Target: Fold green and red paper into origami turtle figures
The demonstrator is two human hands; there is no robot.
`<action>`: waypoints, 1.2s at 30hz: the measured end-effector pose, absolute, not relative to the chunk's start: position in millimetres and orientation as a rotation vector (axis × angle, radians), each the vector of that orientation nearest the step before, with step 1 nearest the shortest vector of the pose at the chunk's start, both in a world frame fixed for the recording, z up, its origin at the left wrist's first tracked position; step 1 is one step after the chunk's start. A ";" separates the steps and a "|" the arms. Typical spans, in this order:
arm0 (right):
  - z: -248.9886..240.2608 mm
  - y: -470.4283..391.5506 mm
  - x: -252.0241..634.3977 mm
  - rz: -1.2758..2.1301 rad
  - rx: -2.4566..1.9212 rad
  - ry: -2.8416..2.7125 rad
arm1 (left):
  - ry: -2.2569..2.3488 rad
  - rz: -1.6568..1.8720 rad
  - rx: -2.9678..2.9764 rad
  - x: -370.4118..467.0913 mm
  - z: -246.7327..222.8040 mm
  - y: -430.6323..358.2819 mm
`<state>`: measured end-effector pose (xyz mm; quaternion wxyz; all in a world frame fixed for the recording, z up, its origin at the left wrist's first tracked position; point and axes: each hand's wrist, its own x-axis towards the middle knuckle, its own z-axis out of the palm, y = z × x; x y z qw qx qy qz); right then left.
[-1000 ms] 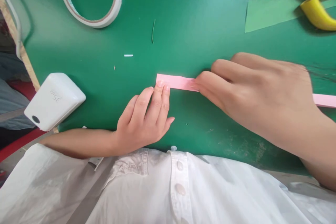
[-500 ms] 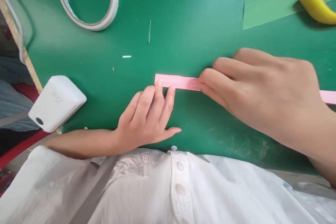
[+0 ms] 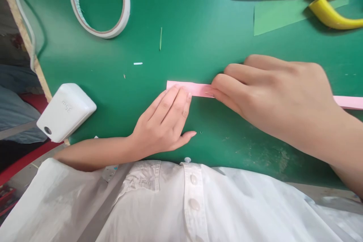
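A long, narrow pink paper strip (image 3: 200,89) lies across the green tabletop in front of me. My left hand (image 3: 166,121) rests with its fingers stretched out, the fingertips pressing on the strip near its left end and the thumb pointing out to the right. Between thumb and index finger, my right hand (image 3: 272,98) pinches the strip a short way to the right of those fingertips. Under the right hand part of the strip is hidden, and it shows again beyond the wrist at the right edge.
A roll of white tape (image 3: 126,5) lies at the upper left. Yellow-handled scissors (image 3: 323,11) sit over green paper (image 3: 272,17) at the upper right. On the left is a white power adapter (image 3: 66,113). A white cable (image 3: 32,45) runs along the table's left edge (image 3: 42,77). Small paper scraps (image 3: 138,63) are scattered about.
My left fingers have flattened and moved a little further onto the strip, covering more of it. The right hand keeps its pinch. The whole view has shifted slightly.
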<state>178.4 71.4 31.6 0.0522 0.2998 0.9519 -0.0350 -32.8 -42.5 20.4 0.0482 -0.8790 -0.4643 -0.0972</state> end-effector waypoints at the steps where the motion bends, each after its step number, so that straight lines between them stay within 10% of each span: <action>1: 30.8 71.2 179.2 -0.069 0.895 2.942 | -1.397 -0.301 -2.687 -32.6 19.5 -41.7; 36: 21.9 63.1 237.1 0.293 1.042 3.005 | -1.533 -0.097 -2.647 -19.1 25.8 -51.4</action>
